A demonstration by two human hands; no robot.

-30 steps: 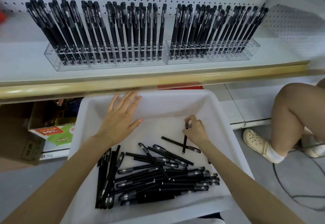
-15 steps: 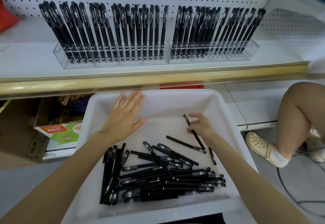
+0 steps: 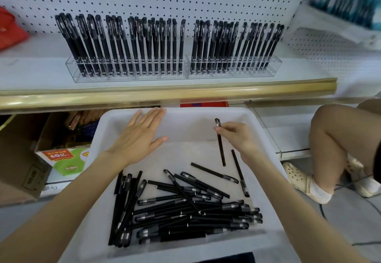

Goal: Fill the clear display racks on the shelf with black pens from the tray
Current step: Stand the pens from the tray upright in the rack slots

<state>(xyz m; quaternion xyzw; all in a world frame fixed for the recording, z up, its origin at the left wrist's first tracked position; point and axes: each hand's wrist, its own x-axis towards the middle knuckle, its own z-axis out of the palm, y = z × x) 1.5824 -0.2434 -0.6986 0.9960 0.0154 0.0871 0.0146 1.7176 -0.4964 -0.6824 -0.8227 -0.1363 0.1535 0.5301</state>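
Both clear racks on the far shelf (image 3: 41, 70), left rack (image 3: 127, 76) & right rack (image 3: 233, 74), look nearly full of upright black pens, w/ a few gaps, e.g. near the left rack's right end. Right hand (image 3: 237, 136) pinches one pen (image 3: 221, 147) near its cap, over the far right of the white tray (image 3: 257, 122). Left hand (image 3: 140, 136) is flat, fingers spread, over the far left, holding nothing. The pile of pens (image 3: 185, 211) in the near part prob. exceeds the free slots.

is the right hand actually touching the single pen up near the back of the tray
Touching. The head view shows the right hand pinching the pen just below its cap, with no gap between fingertips and barrel.
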